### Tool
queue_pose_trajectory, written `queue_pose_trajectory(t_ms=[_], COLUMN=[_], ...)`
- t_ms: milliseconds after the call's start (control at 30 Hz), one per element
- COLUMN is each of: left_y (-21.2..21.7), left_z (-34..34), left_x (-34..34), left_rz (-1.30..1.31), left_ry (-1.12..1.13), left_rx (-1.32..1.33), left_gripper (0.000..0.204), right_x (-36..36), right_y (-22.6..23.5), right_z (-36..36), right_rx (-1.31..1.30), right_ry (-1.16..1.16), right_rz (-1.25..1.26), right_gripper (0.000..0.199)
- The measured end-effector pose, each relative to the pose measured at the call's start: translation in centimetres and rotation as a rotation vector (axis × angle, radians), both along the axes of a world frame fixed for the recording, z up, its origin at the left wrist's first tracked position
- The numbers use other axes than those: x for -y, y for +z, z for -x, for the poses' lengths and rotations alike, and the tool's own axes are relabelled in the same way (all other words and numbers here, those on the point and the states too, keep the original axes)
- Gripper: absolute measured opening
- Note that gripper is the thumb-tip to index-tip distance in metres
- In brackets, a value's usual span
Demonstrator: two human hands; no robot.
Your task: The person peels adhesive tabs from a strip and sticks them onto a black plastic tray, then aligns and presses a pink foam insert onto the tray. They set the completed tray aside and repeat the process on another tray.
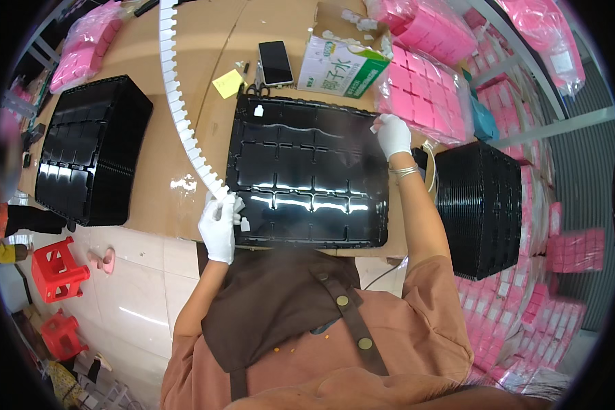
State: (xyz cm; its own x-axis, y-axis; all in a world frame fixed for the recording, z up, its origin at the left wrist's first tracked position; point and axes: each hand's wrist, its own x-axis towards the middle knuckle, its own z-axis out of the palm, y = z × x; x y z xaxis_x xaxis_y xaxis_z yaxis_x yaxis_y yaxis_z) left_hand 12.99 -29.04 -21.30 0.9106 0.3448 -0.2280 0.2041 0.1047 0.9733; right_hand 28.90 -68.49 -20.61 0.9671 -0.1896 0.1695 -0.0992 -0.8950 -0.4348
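A black plastic tray (301,171) with a grid of ridges lies in front of me on the cardboard-covered table. Small white labels sit on it, one at the far left corner (258,111) and another near the close left corner (245,224). In a white glove, my left hand (219,229) is closed on the end of a long white label strip (178,102), which curves away to the far edge. My right hand (393,137), also gloved, is at the tray's far right corner, fingertips pinched on what looks like a small white label (374,128).
Black tray stacks stand at left (92,150) and right (478,212). Beyond the tray lie a phone (275,63), scissors (257,90), a yellow note (227,83) and a carton (342,65). Bagged pink trays (424,96) are at far right. Red stools (58,270) stand on the floor.
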Motion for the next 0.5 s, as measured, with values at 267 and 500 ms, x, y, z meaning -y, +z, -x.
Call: queue_pose_trajectory(t_ms=[267,500], left_y=[0.7,0.7], left_z=[0.2,0.3], left_x=[0.3,-0.8], left_rz=[-0.043,0.141], left_ry=[0.048,0.016], left_rx=[-0.004,-0.042], left_gripper=[0.011,0.015], right_x=[-5.3,-21.6], right_y=[0.7,0.9], right_z=[-3.4,-6.3], right_rx=[-0.110,-0.081], right_ry=[0.182,0.464], right_rz=[-0.259,-0.132], right_gripper=[0.011,0.014])
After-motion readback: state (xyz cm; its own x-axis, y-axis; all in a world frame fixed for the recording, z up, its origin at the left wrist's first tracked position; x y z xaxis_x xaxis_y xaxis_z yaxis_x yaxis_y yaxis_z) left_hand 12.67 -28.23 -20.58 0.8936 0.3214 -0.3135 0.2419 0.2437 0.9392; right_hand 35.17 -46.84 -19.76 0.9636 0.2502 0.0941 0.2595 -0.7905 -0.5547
